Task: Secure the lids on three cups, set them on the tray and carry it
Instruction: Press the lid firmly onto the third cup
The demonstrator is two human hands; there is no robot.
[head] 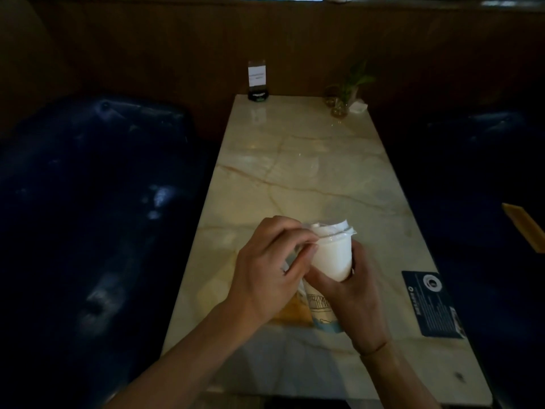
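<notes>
Step in hand: the person is working on the lid of a cup, which looks like the first part of the task, fastening lids.
Cup: it is being held tilted, lifted above the near half of the tabletop, closer to the near edge than the far one; it is pale and seems filled with a milky drink.
Right hand: its fingers are wrapping around the lower body of the cup from below and gripping it.
Left hand: its fingertips are pinching at the lid's rim on the left side, apparently pressing or seating it.
Lid: it is sitting on top of the cup, though whether it is fully snapped down I cannot tell.
Other cups: a printed cup and something orange are lying partly hidden under the hands near the near edge; what exactly they are is unclear.
Tray: none is showing clearly in this view.
Also on the tabletop: a dark card near the right edge, a sign holder and a small plant at the far edge.
Next move: probably pressing around the whole rim until it seats, while keeping the cup steady to avoid spilling.
</notes>
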